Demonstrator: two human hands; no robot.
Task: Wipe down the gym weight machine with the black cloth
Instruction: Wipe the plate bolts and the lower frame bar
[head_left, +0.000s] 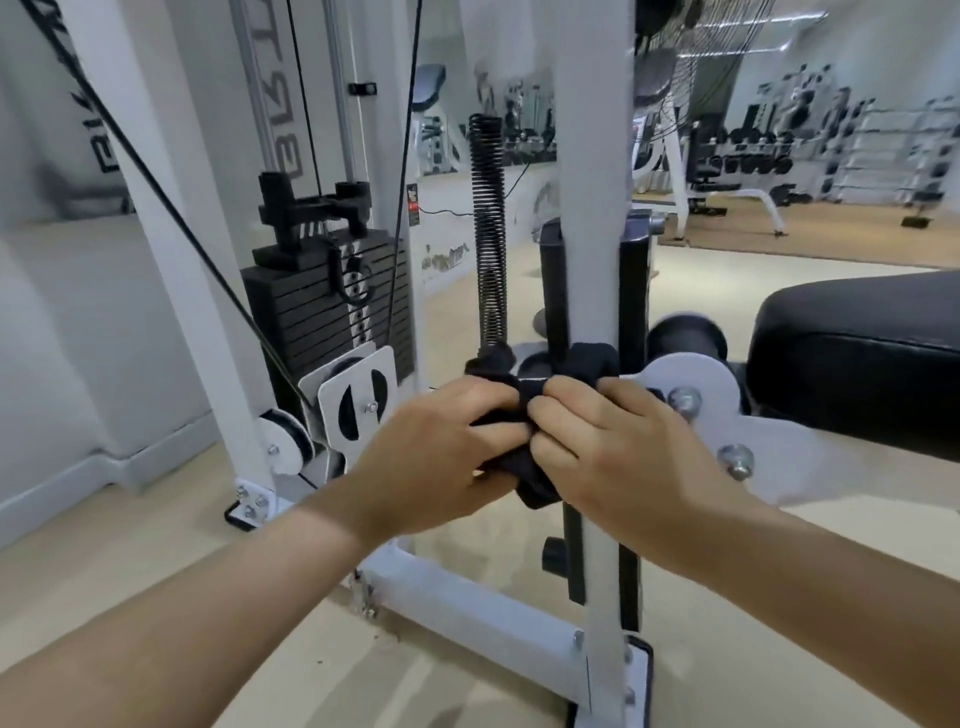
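Both hands grip the black cloth (524, 400), which is wrapped round the white upright post (589, 208) of the weight machine. The left hand (436, 441) pinches one bunched end with curled fingers; the right hand (613, 441) clamps the other end, knuckles touching the left hand's fingertips. The cloth sits between and just beyond the hands, looped behind the post.

Progress, as a judgement: the wipe is under way on the lower-middle part of the post. No residue or sheen shows which surfaces are already clean, so the completed portion cannot be determined. The post below the hands, the base rail (467, 603) under the left forearm, the bolted plate (691, 395) just right of the right hand, the seat pad (857, 358) further right, and the weight stack (322, 306) beyond the left hand all appear still to be done.

Limits of view: the hands cover most of the cloth, and the post hides the loop's far side. The post's top is cut off above. The background racks are blurred.
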